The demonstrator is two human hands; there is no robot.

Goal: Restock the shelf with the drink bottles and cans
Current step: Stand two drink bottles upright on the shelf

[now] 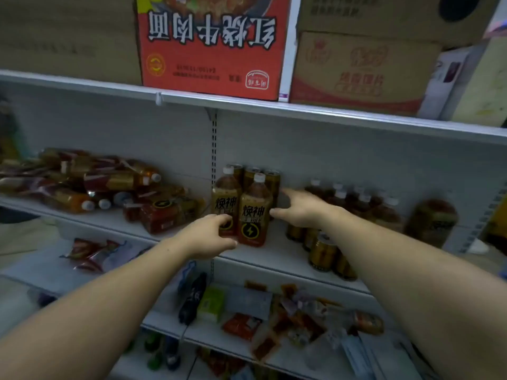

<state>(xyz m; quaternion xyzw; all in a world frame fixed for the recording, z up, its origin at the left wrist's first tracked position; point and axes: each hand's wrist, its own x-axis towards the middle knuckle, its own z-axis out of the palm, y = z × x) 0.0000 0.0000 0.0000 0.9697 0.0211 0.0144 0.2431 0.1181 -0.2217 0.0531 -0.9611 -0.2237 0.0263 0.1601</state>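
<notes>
Two brown drink bottles with white caps and gold labels stand upright on the white shelf (277, 256). My left hand (211, 234) curls around the base of the left bottle (225, 196). The right bottle (255, 212) stands beside it. My right hand (299, 207) is just to its right, fingers spread, thumb touching the bottle's side. Three gold cans (253, 174) stand behind the bottles. More gold cans (323, 250) stand at the shelf's front right, partly hidden by my right forearm.
A pile of lying bottles (90, 182) fills the shelf's left side. Small upright bottles (356, 198) and a blurred large bottle (433, 220) stand at the right. Cardboard boxes (214, 45) sit on the shelf above. Snack packets (274, 322) lie on lower shelves.
</notes>
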